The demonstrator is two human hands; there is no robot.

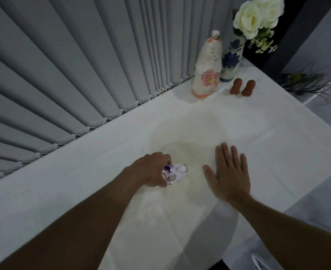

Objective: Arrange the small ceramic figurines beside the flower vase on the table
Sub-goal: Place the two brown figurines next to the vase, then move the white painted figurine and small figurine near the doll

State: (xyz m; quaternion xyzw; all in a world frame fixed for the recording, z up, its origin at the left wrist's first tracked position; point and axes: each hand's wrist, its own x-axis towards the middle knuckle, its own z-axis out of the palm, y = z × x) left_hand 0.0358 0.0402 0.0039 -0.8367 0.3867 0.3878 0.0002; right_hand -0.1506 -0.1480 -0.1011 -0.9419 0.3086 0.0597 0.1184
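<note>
A small white ceramic figurine (177, 173) with purple and grey markings lies on the white tablecloth near the middle, and my left hand (153, 169) is closed around its left side. My right hand (229, 172) rests flat on the cloth to its right, fingers spread, holding nothing. At the far corner stands a flower vase (232, 59) with blue floral painting and white roses. A tall white doll figurine (207, 69) with a pink flower stands just left of the vase. Two small brown figurines (242, 87) stand in front of the vase.
The table (277, 123) is covered by a white cloth and sits against grey vertical blinds (73, 65) on the left. Its right edge drops off to a grey floor, where dark feathery stems (307, 82) lie beyond the corner.
</note>
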